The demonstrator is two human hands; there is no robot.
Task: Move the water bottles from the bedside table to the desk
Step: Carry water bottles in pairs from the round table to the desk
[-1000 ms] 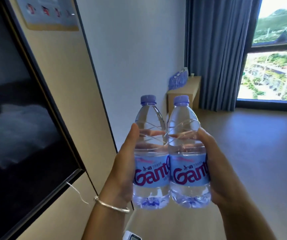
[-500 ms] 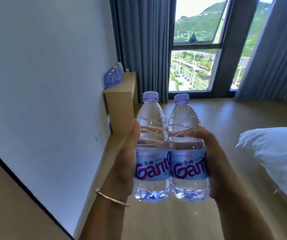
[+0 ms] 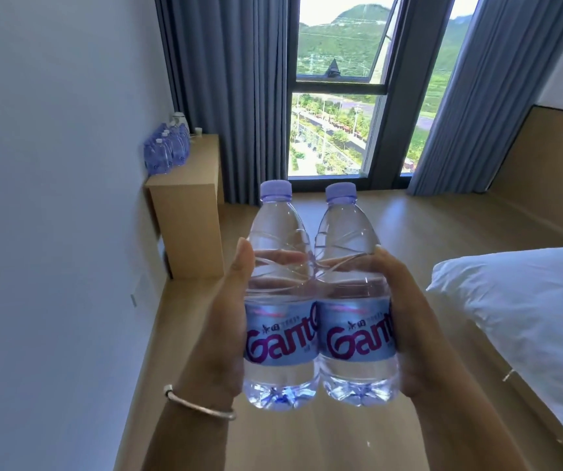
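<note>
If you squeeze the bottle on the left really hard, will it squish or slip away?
The clear plastic water bottle with the purple cap looks full and capped, so it would probably dent only slightly. Its smooth sides could be a bit slippery, but the left hand wraps it around the label. Full of water, it likely feels heavy for its size.

The fingers of the left hand (image 3: 225,321) and right hand (image 3: 405,321) show only warped through the two held bottles (image 3: 314,300). The far bottles on the desk (image 3: 185,175) blur together, too small to count. The bed (image 3: 518,321) is cut off at the right edge.
</note>
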